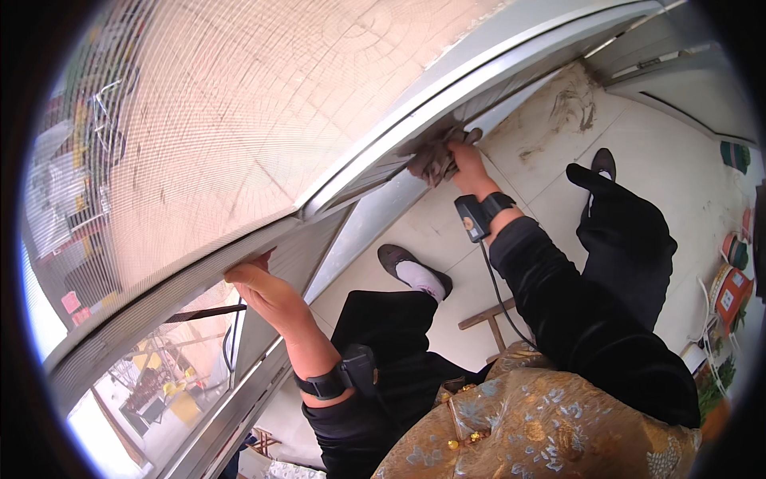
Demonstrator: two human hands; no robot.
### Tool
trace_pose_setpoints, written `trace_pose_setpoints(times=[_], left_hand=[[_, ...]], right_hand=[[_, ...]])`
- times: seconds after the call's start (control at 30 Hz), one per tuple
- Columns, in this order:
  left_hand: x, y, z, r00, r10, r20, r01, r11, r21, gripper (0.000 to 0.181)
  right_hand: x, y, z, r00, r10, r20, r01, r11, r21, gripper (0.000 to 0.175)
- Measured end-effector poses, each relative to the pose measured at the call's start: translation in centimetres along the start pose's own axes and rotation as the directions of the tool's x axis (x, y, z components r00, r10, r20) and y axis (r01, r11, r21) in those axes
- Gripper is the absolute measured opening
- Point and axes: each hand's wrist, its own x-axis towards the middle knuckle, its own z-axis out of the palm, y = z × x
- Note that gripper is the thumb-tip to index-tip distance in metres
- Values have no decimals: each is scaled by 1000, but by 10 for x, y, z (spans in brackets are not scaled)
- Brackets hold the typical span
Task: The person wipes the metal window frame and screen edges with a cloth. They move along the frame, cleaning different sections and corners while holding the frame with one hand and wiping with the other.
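Note:
My left hand (pixel 266 299) grips the edge of a screen door's metal frame (pixel 206 266), with its thumb on the near side and most of its fingers hidden. Through the fine mesh (pixel 239 120) of the door, paving outside is visible. Lower down, my right hand (pixel 470 164) is closed around a crumpled grey-brown cloth (pixel 432 160). That cloth is pressed against the lower panel (pixel 383 176) of the door. Each wrist carries a strapped black device, and a cable runs from the right one (pixel 473 217).
Dirty smears (pixel 571 108) mark the pale tile floor (pixel 508 263) near the door's foot. My shoes stand either side of my right arm. Behind my legs is a wooden stool (pixel 494 323). Potted plants and a white metal stand (pixel 705 308) line the right side.

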Motion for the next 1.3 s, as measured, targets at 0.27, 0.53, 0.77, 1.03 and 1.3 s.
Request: trace_pose_setpoints(times=[0.27,0.53,0.77,1.03,1.3], left_hand=[[1,10,7,994,-79,-80,82,996,35,69],[-2,23,21,981,-128,-147,124,992,-41,69],[-1,30,12,969,-247,-1,246,966,-75,74],[-15,42,17,975,-219,-42,212,968,-136,65],[-11,37,24,970,-221,-99,207,970,-128,70]], right_hand=[[-130,-95,71,885,-396,246,407,914,7,15],[-152,-95,90,860,-428,277,434,900,46,25],[-67,-68,37,977,-148,155,176,967,-186,19],[-19,-56,2,993,-26,117,25,1000,10,19],[-138,-58,76,950,-38,310,119,962,-247,20]])
